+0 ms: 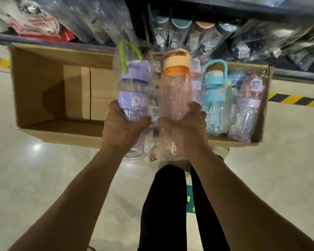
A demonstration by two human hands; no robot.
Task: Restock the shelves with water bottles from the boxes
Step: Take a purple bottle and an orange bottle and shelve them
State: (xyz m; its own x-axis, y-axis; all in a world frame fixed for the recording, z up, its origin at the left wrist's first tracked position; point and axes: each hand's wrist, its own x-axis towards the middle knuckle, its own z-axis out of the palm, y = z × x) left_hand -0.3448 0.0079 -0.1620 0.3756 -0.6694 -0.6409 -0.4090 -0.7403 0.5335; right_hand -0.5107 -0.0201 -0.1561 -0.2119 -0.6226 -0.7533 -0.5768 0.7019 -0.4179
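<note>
Left hand [123, 124] is gripping the purple bottle [134, 87] and right hand [185, 124] is gripping the orange-lidded bottle [174, 91], side by side over the cardboard box [43, 87], with the shelf [297, 76] lying at 12 o'clock. Judging risk: the slick clear wrap is inviting a slip from either low grip, and two carried together are liable to be knocking the crowded shelf stock. Counting two bottles in hand and about four boxed bottles [214, 91] at 3 o'clock; blur is hiding any more.

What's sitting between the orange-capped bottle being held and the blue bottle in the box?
In the head view, a slim pink bottle lies in the box between the orange-capped bottle and the blue bottle.
</note>
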